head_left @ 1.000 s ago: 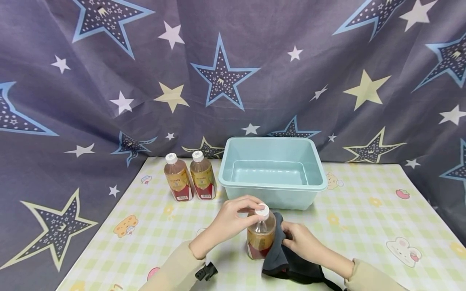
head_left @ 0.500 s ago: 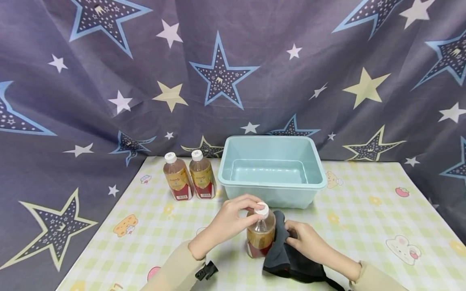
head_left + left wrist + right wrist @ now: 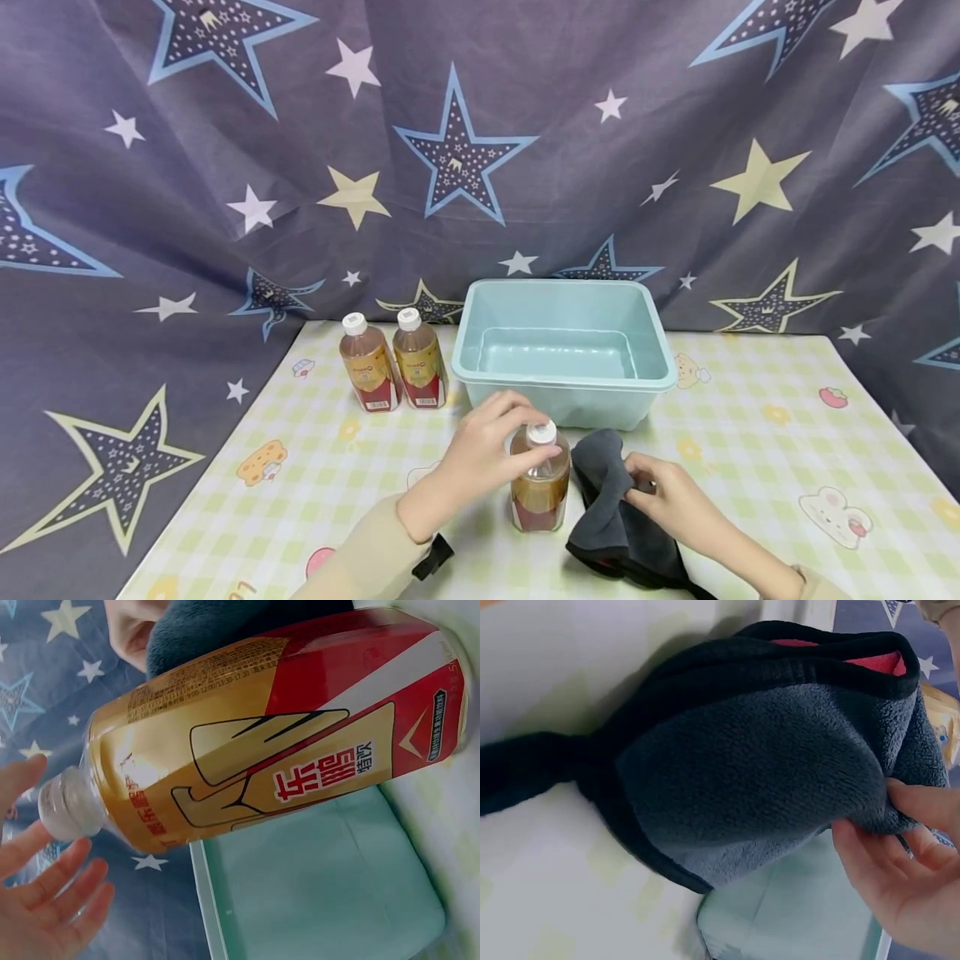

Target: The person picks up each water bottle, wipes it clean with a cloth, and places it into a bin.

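A drink bottle [image 3: 540, 487] with a white cap stands upright on the table, its red and gold label large in the left wrist view. My left hand [image 3: 487, 458] is at the cap, fingers spread around it; in the left wrist view [image 3: 45, 877] a fingertip is right at the cap's edge. To the bottle's right my right hand [image 3: 678, 504] pinches a grey fleece cloth piece [image 3: 742, 757] between thumb and fingers. That piece has black edging, a red lining and a black strap, and is folded over on itself. A gap separates it from the bottle in the head view.
Behind the hands stands a light blue plastic bin [image 3: 566, 383] with nothing in it. Two similar bottles, a left one [image 3: 370, 375] and a right one [image 3: 420, 371], stand left of the bin. A starry curtain [image 3: 300, 167] hangs behind the checked tablecloth [image 3: 300, 500].
The fleece piece has moved to the right, away from the bottle, with my right hand. My left fingers have loosened from the cap; the bottle stays in about the same place.
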